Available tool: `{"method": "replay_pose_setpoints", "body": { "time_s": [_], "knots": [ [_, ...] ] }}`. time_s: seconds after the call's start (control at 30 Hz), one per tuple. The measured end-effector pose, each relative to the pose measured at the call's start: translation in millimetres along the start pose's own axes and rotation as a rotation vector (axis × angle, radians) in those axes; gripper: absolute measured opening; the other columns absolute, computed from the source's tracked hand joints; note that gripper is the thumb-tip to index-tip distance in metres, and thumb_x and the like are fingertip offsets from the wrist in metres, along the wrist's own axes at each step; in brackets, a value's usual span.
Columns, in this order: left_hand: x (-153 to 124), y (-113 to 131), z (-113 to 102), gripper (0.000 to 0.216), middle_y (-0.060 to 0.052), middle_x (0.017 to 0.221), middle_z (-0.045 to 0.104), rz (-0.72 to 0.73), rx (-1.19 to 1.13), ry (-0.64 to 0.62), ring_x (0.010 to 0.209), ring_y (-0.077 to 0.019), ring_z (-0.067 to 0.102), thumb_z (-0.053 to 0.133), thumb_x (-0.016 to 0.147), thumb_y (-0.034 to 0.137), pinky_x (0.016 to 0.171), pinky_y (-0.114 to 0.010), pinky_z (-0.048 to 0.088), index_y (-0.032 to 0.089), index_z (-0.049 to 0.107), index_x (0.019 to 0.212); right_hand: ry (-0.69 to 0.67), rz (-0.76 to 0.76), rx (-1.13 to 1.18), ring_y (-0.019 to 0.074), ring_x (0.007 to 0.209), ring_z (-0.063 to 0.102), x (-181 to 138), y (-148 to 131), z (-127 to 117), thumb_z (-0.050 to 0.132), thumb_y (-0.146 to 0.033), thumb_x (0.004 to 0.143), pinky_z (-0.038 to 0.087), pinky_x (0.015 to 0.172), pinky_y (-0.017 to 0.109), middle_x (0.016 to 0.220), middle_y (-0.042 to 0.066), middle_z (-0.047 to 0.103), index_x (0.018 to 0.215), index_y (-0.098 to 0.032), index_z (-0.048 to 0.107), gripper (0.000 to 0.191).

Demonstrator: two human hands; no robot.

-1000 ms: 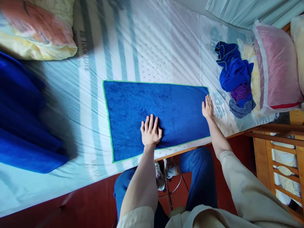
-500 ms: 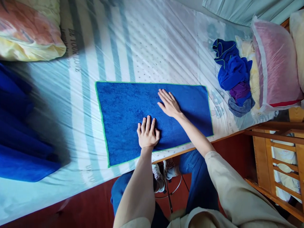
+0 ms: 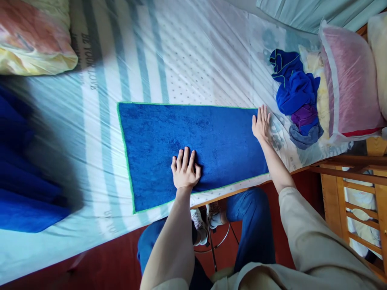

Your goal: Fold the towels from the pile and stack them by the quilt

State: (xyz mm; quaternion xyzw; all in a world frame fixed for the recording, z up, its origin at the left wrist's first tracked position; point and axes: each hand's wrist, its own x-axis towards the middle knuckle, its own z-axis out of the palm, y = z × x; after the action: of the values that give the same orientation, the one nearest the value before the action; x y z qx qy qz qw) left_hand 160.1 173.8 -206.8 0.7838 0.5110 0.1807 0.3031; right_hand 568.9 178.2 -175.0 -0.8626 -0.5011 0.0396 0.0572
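A blue towel (image 3: 157, 145) with green stitched edges lies spread flat on the bed, near its front edge. My left hand (image 3: 185, 169) rests on the towel's lower middle, palm down with fingers spread. Over the towel's right edge, near its far right corner, lies my right hand (image 3: 261, 124), fingers stretched out; it covers part of that edge. Neither hand grips anything.
To the right, crumpled blue and purple cloths (image 3: 298, 96) lie against a pink pillow (image 3: 352, 84) in a clear cover. Blue fabric (image 3: 27, 173) is at the left, below a patterned pillow (image 3: 36, 40). A wooden ladder-like frame (image 3: 363, 201) stands at lower right.
My right hand has slid right across the towel, from its middle to its right edge. My left hand stays at the same spot on the towel.
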Motion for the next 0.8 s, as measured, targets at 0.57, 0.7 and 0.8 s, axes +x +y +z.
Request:
{"method": "replay_pose_setpoints", "body": {
  "time_s": [0.57,0.7,0.8],
  "knots": [
    [10,-1,-5,0.069,-0.012,0.174,0.034,0.008,0.041,-0.096,0.166,-0.0330,0.019,0.049,0.094,0.036,0.137,-0.058,0.005,0.018,0.050,0.161,-0.129,-0.116,0.091,0.0238,0.168,0.016,-110,19,4,0.024,-0.034,0.111,0.011,0.138,0.054,0.178,0.011,0.026,0.171,-0.014,0.027,0.063],
    [-4,5,-7,0.068,-0.013,0.177,0.022,0.086,0.121,-0.113,0.168,-0.0311,0.011,0.041,0.100,0.034,0.137,-0.058,0.004,0.014,0.040,0.165,-0.190,-0.106,0.103,0.0261,0.167,0.021,-199,32,-4,0.030,-0.033,0.109,0.016,0.136,0.056,0.176,0.014,0.031,0.169,-0.013,0.033,0.063],
    [-49,17,-9,0.066,-0.016,0.177,0.020,0.202,0.204,-0.208,0.168,-0.0318,0.008,0.036,0.104,0.035,0.136,-0.060,0.009,0.012,0.037,0.166,-0.147,0.086,0.075,0.0306,0.166,0.021,-247,46,-17,0.033,-0.032,0.107,0.017,0.134,0.062,0.175,0.018,0.030,0.165,-0.009,0.040,0.062]
  ]
}}
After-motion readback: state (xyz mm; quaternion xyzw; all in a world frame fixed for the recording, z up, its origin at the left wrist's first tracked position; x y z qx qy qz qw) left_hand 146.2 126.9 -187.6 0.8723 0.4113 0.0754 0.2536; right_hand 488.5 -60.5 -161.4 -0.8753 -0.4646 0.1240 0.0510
